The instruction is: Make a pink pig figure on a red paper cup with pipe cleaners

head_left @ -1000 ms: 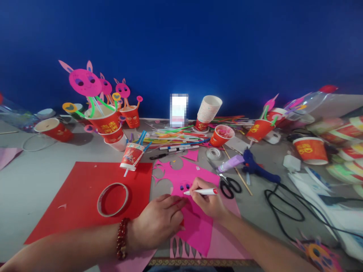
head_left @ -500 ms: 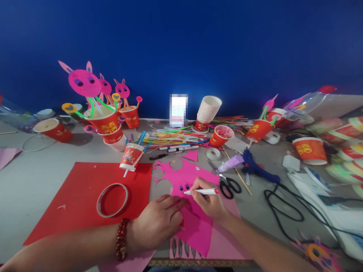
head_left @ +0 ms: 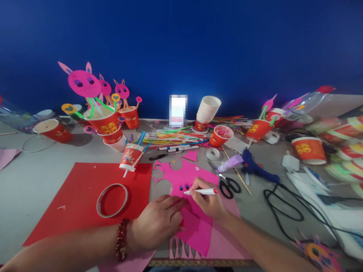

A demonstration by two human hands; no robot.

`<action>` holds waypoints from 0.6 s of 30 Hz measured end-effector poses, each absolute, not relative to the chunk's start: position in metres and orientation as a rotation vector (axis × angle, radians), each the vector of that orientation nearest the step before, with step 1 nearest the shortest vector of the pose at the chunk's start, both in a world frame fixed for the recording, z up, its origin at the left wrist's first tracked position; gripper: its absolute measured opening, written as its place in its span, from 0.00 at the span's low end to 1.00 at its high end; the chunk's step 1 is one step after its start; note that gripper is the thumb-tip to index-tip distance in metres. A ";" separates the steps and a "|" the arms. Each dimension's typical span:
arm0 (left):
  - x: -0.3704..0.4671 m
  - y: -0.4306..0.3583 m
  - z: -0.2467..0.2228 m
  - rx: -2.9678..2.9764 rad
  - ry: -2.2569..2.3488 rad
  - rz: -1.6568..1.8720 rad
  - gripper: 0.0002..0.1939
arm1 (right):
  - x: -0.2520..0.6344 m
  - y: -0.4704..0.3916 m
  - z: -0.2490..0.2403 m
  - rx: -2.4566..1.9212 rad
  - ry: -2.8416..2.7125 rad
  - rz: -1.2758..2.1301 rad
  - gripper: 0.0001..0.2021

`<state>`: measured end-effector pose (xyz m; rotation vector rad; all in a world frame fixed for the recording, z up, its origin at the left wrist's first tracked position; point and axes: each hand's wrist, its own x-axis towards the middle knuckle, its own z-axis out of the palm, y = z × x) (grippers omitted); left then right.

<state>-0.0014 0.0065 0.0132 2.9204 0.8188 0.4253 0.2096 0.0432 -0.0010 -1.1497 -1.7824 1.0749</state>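
My right hand pinches a white marker with a red end. Its tip touches the magenta paper just below two small dark blue-and-purple eyes. Beside it my left hand presses down on the same sheet with bent fingers. A small red object shows between its thumb and forefinger, mostly hidden. Round pieces are cut out of the paper's far edge. Under it lies a lighter pink sheet. Black-handled scissors rest to the right of the paper.
A tape roll lies on red paper at left. Cups with pink paper faces stand behind. Straws, pens and stacked cups line the back. A blue glue gun and its black cable are at right.
My hands and the marker stay in nearly the same place, its tip still on the paper below the eyes. The whole view has shifted very slightly.
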 end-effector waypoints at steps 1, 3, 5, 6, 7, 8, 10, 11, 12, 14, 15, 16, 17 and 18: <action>-0.001 0.007 0.013 2.924 0.818 0.425 0.10 | 0.210 0.043 -0.001 -1.149 -1.760 1.081 0.09; -0.002 0.007 0.013 2.926 0.815 0.423 0.10 | 0.209 0.042 0.000 -1.149 -1.721 1.095 0.09; -0.002 0.007 0.013 2.927 0.811 0.427 0.10 | 0.209 0.042 0.000 -1.151 -1.713 1.102 0.09; -0.002 0.007 0.012 2.925 0.812 0.428 0.11 | 0.209 0.043 0.000 -1.148 -1.719 1.105 0.09; -0.002 0.007 0.012 2.924 0.814 0.432 0.11 | 0.208 0.043 0.000 -1.145 -1.727 1.109 0.09; -0.001 0.007 0.012 2.924 0.816 0.438 0.11 | 0.208 0.043 0.000 -1.144 -1.734 1.114 0.09; -0.001 0.006 0.013 2.920 0.824 0.451 0.12 | 0.208 0.043 0.000 -1.145 -1.754 1.118 0.08; -0.001 0.006 0.013 2.919 0.826 0.455 0.12 | 0.209 0.044 -0.001 -1.146 -1.766 1.116 0.08; -0.001 0.006 0.013 2.918 0.827 0.457 0.11 | 0.209 0.044 -0.001 -1.148 -1.779 1.111 0.08; 0.000 0.006 0.013 2.916 0.828 0.462 0.12 | 0.209 0.044 -0.001 -1.153 -1.805 1.098 0.08; 0.000 0.007 0.014 2.916 0.825 0.464 0.12 | 0.209 0.044 -0.002 -1.156 -1.814 1.091 0.08; 0.000 0.007 0.014 2.917 0.821 0.464 0.12 | 0.210 0.044 -0.002 -1.158 -1.819 1.083 0.08; 0.000 0.007 0.015 2.919 0.817 0.465 0.12 | 0.210 0.043 -0.002 -1.159 -1.824 1.078 0.08; 0.000 0.007 0.015 2.920 0.815 0.467 0.12 | 0.209 0.043 -0.003 -1.158 -1.826 1.074 0.08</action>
